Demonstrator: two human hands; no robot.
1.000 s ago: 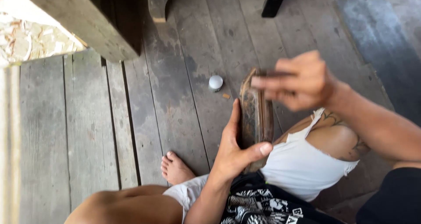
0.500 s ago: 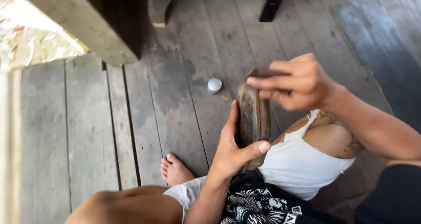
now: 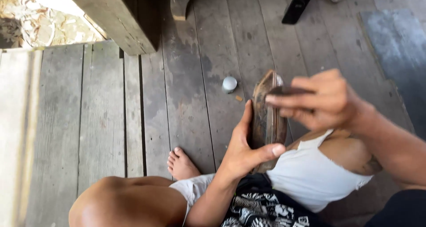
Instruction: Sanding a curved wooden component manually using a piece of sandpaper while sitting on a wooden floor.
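My left hand (image 3: 246, 150) grips a flat, dark brown worn shoe sole (image 3: 265, 120) from below, held upright on edge above my lap. My right hand (image 3: 326, 101) is closed over the sole's top right edge, fingers pinched on a thin dark strip (image 3: 286, 91) there. A white cloth (image 3: 310, 173) lies over my right knee under the sole. My bare foot (image 3: 179, 164) rests on the grey wooden plank floor (image 3: 102, 120).
A small round white cap (image 3: 229, 84) lies on the planks just left of the sole. A black rectangular object (image 3: 296, 8) lies at the far top. A thick wooden post (image 3: 116, 18) stands at upper left, a dark mat (image 3: 395, 49) at right.
My right hand has slid slightly lower along the sole's top edge. The view has drifted a little; the sole stays upright in my left hand.
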